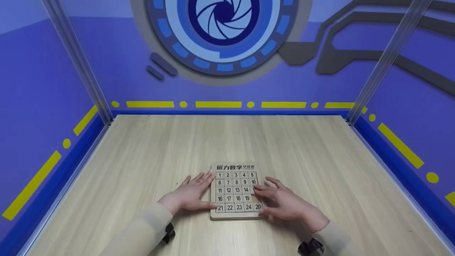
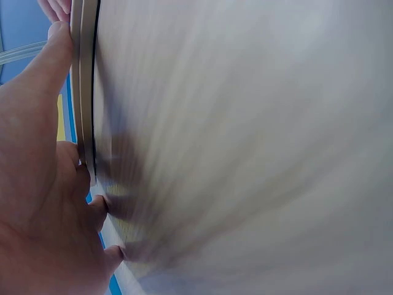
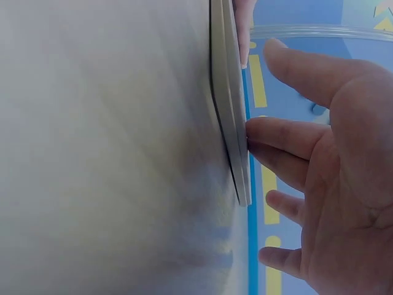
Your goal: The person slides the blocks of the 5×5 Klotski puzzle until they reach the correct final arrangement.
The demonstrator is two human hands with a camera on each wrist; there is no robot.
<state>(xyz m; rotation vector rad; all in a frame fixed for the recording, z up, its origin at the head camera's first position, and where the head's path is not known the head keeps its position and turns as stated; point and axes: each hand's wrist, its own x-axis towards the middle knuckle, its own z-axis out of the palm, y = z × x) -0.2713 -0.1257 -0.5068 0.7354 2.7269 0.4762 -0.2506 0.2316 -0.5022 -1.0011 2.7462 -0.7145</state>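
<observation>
A wooden sliding number puzzle lies flat near the front of the table, with Chinese lettering along its top border. Its numbered tiles read in order from 1; one vacant slot shows right of tile 19, above tile 20. My left hand steadies the left side, its thumb on the border by tile 21 and its fingers stretched along the edge. On the right, my right hand has fingertips over the tile beneath 10, covering its number, and its thumb close to tile 20. The right wrist view shows those fingers extended at the board's edge.
The puzzle sits on a pale wood-grain table. Blue panels with yellow dashes enclose the back and both sides, joined by metal corner posts. A dark wrist device is strapped on the right arm.
</observation>
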